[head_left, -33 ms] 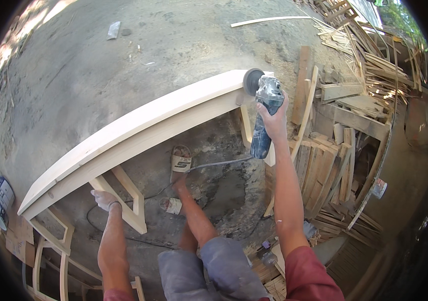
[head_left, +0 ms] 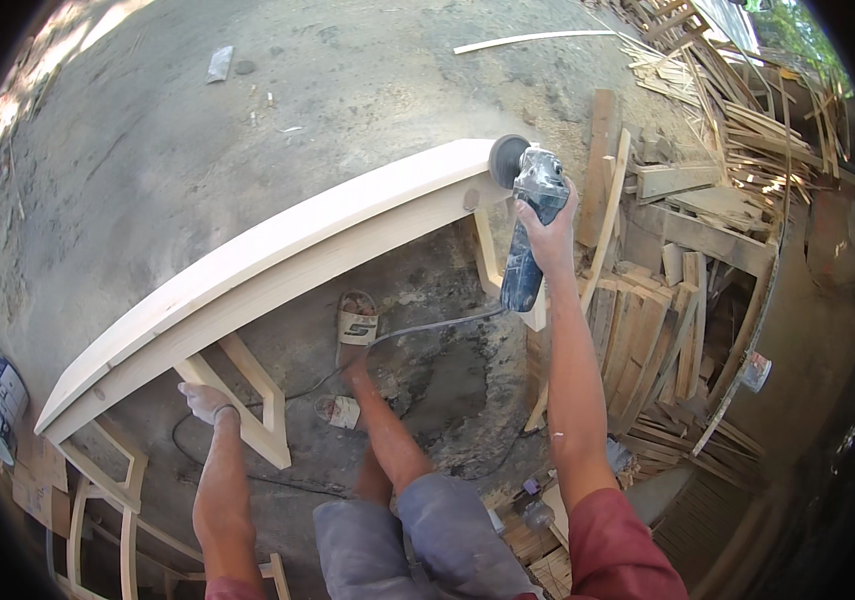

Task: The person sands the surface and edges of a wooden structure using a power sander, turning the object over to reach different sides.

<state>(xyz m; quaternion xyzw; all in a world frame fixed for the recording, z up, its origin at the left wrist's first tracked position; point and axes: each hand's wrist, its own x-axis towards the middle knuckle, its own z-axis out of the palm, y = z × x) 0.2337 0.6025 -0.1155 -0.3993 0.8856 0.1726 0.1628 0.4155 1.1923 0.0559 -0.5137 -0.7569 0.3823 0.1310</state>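
Note:
My right hand [head_left: 549, 235] is wrapped round the body of a dusty blue angle grinder [head_left: 539, 195]. The grinder's round disc [head_left: 509, 160] is at the right end of a long pale wooden beam [head_left: 287, 235]; I cannot tell whether it touches the wood. An angled wooden leg [head_left: 257, 432] joins the beam's near side, and my left hand [head_left: 209, 402] grips its edge with curled, dust-covered fingers. Another leg brace [head_left: 487, 250] shows near the grinder. From the grinder's lower end a grey cord [head_left: 437, 327] runs across the ground past my feet.
Stacked lumber offcuts [head_left: 637, 330] lie close to my right arm, with a heap of thin strips [head_left: 747, 130] farther off. To the left are a paint bucket [head_left: 0, 405], cardboard [head_left: 37, 485] and another wooden frame [head_left: 127, 550]. My sandalled foot [head_left: 357, 320] stands under the beam.
The grinder has shifted very slightly right at the beam's end. My left hand keeps its hold on the wooden leg.

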